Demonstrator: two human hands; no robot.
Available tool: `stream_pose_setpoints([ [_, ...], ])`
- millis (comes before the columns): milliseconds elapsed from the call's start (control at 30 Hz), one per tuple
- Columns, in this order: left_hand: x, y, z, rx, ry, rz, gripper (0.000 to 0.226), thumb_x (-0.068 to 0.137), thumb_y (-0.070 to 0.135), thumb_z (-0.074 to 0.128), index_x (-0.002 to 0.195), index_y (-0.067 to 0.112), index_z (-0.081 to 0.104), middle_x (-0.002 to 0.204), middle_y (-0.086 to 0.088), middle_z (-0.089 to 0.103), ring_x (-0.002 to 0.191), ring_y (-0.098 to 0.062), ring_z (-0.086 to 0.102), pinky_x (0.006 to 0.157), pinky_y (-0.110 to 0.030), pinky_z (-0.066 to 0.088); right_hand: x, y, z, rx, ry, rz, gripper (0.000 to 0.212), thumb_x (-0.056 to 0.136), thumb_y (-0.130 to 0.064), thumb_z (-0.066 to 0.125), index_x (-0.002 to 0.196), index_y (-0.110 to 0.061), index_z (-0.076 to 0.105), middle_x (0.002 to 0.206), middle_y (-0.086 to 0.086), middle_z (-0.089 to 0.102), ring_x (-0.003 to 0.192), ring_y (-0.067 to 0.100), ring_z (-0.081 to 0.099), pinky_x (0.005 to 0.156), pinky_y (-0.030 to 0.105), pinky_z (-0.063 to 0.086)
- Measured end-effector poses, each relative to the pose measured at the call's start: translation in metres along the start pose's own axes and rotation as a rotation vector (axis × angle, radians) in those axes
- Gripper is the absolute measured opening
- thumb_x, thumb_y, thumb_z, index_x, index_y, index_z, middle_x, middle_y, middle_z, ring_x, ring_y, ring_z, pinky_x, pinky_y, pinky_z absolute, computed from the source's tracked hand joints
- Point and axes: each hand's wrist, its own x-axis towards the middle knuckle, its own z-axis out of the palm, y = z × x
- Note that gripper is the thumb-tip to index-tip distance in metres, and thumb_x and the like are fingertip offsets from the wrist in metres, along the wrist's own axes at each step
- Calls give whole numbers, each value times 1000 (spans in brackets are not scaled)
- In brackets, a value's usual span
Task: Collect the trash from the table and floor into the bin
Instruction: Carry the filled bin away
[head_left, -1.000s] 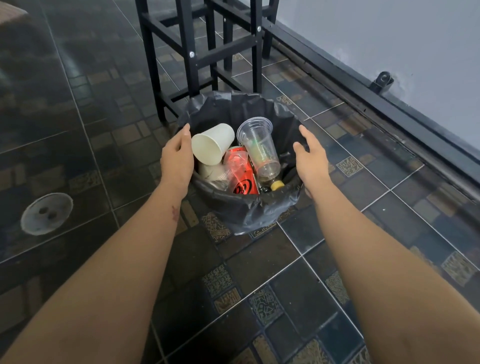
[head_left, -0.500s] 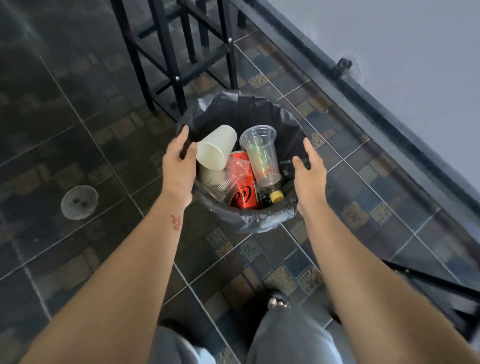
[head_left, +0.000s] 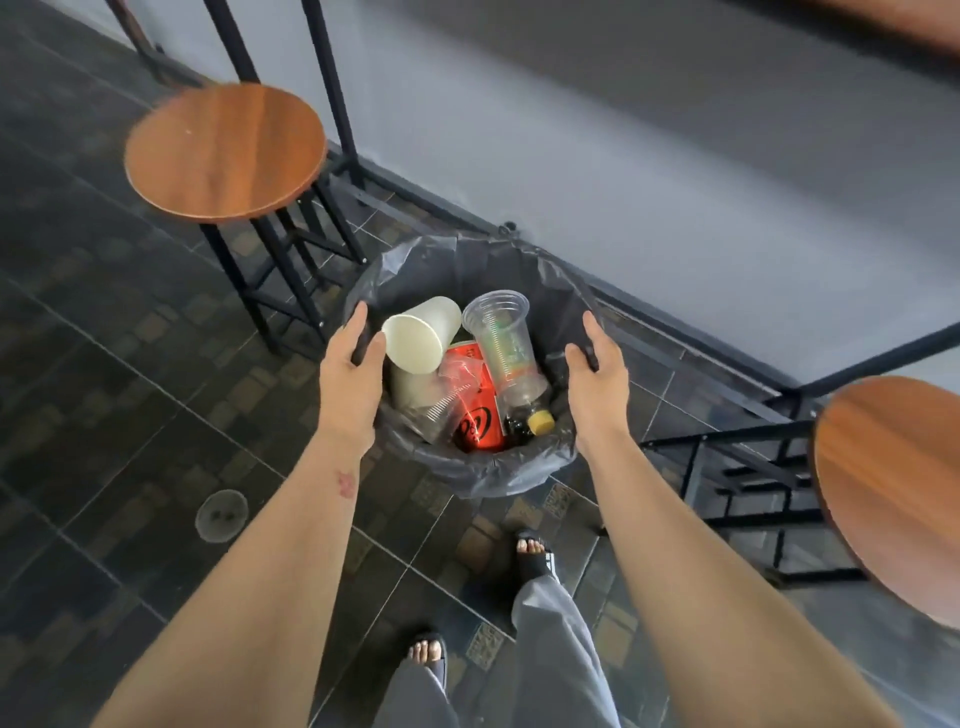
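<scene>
A round bin (head_left: 493, 467) lined with a black plastic bag is held off the dark tiled floor between my hands. My left hand (head_left: 350, 374) grips its left rim, my right hand (head_left: 597, 379) grips its right rim. Inside lie a white paper cup (head_left: 421, 335), a clear plastic cup (head_left: 506, 343), a red packet (head_left: 475, 415), a crumpled clear cup (head_left: 441, 410) and a dark bottle with a yellow cap (head_left: 540, 421).
A round wooden stool (head_left: 223, 150) on black metal legs stands to the upper left. Another wooden stool (head_left: 893, 483) is at the right edge. A grey wall (head_left: 675, 156) with a black floor rail runs behind. A floor drain cover (head_left: 221, 514) lies at lower left. My sandalled feet show below.
The bin has come up off the floor in both hands, and my view has risen and pulled back; two stools, the wall and my feet have come into sight.
</scene>
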Motion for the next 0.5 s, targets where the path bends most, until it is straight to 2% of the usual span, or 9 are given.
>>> stream_pose_setpoints([
  [233,-77,74,11,48,-195,124,43,98,26,56,140,38,52,149,12,42,127,-3,41,114,-32,33,-91,-29,-87,131,217,-7,44,101,-20,50,142,-36,47,150,-11,40,136,9,40,105,25,32],
  [300,-103,84,21,49,-256,137,44,98,25,57,140,38,51,149,11,40,128,-3,40,112,-30,32,-114,-26,-116,168,274,-5,44,101,-21,50,142,-34,47,150,-11,40,136,8,38,104,24,31],
  [400,-145,92,40,69,-346,148,47,98,24,57,143,37,48,154,10,35,135,-7,36,110,-28,31,-143,-14,-161,219,352,16,42,100,-24,51,141,-35,50,149,-12,41,136,8,38,111,30,31],
  [500,-189,91,65,71,-423,137,49,98,24,57,144,36,47,156,9,32,139,-10,34,105,-25,32,-167,4,-207,280,411,59,40,100,-26,51,139,-34,52,147,-12,43,134,8,39,108,29,32],
])
